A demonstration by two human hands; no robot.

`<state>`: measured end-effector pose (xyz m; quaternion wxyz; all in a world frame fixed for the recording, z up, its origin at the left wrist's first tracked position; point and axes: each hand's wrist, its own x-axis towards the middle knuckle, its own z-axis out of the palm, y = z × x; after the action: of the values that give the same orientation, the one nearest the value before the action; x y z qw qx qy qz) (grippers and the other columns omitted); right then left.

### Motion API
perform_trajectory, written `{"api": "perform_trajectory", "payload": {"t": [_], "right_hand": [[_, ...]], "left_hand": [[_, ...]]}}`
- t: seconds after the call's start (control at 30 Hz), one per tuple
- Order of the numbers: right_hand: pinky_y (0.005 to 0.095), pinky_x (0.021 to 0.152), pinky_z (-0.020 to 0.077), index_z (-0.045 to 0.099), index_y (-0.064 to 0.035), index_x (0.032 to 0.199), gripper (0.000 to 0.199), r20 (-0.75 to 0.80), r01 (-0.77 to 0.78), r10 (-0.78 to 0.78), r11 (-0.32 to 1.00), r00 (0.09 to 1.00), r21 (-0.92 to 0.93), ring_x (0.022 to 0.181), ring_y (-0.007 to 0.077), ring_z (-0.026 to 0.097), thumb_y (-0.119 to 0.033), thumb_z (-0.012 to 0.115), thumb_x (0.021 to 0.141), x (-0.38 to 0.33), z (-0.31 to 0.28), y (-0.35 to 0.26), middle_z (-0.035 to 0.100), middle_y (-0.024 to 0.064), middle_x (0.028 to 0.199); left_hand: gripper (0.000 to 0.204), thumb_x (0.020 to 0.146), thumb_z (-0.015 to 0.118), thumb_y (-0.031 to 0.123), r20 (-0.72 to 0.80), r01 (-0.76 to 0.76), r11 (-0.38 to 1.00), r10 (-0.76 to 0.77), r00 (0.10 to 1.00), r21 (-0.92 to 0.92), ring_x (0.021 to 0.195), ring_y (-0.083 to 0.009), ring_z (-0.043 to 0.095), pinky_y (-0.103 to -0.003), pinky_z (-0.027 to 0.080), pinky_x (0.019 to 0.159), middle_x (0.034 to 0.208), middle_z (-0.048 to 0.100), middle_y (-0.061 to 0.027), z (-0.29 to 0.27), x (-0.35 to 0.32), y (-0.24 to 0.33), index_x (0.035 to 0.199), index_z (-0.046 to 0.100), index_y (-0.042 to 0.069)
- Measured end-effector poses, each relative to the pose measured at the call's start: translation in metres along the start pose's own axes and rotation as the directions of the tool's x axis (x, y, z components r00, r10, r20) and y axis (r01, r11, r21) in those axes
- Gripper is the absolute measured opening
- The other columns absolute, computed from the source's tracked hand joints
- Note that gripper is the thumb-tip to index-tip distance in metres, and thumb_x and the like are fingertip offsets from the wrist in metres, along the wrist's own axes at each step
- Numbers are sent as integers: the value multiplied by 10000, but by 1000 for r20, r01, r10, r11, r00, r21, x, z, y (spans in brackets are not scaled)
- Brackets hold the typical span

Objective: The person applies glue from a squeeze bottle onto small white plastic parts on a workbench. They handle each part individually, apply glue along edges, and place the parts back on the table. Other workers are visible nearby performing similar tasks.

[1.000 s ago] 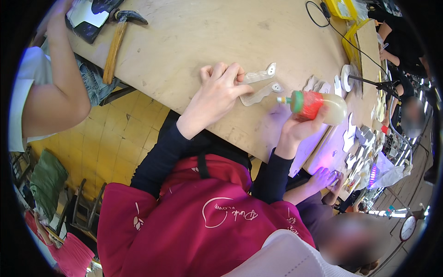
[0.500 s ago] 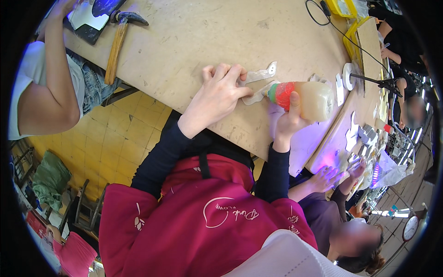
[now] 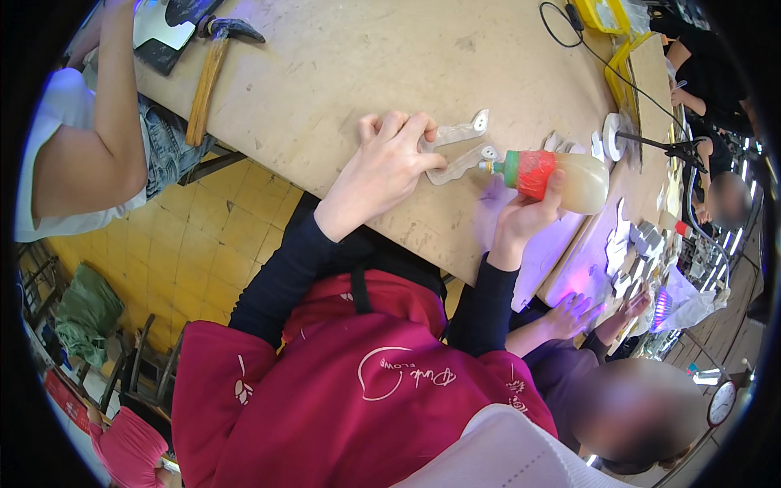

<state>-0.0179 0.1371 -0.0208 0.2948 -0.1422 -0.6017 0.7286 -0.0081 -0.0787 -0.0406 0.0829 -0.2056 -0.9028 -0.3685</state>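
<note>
Bottle (image 3: pixel 576 176) gripped in right hand (image 3: pixel 527 218), tipped sideways above table (image 3: pixel 342 73), presumably so nozzle (image 3: pixel 490 167) is aimed at nearer piece. Two pale pieces (image 3: pixel 461 133) laid on table, ends covered by bent-fingered left hand (image 3: pixel 386 165), presumably steadied; pinch can't be told. Counted: one bottle, one hammer (image 3: pixel 207 85).

At centre, the left hand (image 3: pixel 378 175) hides part of two strips (image 3: pixel 461 132); lower right, a head (image 3: pixel 639 411) is blurred.

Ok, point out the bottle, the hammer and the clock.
Bottle (image 3: pixel 534 172), head view: its red band.
Hammer (image 3: pixel 209 85), head view: its wooden handle.
Clock (image 3: pixel 721 403), head view: its white dial.
</note>
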Motion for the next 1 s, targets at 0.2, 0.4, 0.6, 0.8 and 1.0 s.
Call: {"api": "perform_trajectory", "payload": {"t": [0.2, 0.4, 0.6, 0.8, 1.0], "right_hand": [[349, 855, 548, 605, 7, 1185, 400, 198, 275, -223, 915, 954, -294, 940, 191, 661, -134, 790, 860, 3, -2, 10, 668, 88, 1076], [348, 857, 537, 622, 29, 1148, 376, 265, 389, -304, 839, 915, -381, 935, 199, 656, -122, 795, 851, 0, -4, 13, 677, 92, 1069], [357, 908, 516, 598, 11, 1188, 497, 205, 248, -189, 914, 960, -320, 960, 208, 644, -151, 855, 794, -8, 1, 8, 666, 92, 1093], [364, 910, 515, 589, 10, 1199, 528, 229, 239, -183, 938, 956, -249, 979, 215, 639, -168, 864, 784, -21, 4, 6, 659, 98, 1107], [364, 919, 510, 584, 7, 1213, 568, 264, 242, -156, 911, 952, -334, 996, 214, 636, -198, 875, 770, -26, -9, 10, 657, 96, 1119]], "left_hand": [[267, 783, 620, 30, -2, 2, 1000, -2, 1000, 0, 1034, -211, 490, -406, 307, 941, 1084, 537, 3, 1, -1, 0, 880, 779, 222], [233, 791, 629, 58, 9, 5, 1000, -5, 1000, -3, 1035, -214, 489, -404, 307, 943, 1084, 537, 2, 0, 0, 0, 872, 780, 217], [231, 794, 629, 63, 4, 15, 1000, -15, 1000, -14, 1037, -214, 487, -397, 303, 943, 1078, 535, 2, -1, 0, 0, 873, 781, 218], [257, 793, 608, 46, 7, 13, 1000, -13, 1000, -11, 1037, -215, 483, -393, 300, 944, 1071, 530, 4, -1, 0, 0, 873, 777, 222], [279, 780, 597, 14, 6, 20, 999, -20, 1000, -37, 1039, -218, 481, -396, 299, 948, 1073, 528, 1, -3, 0, 0, 884, 765, 211]]}}
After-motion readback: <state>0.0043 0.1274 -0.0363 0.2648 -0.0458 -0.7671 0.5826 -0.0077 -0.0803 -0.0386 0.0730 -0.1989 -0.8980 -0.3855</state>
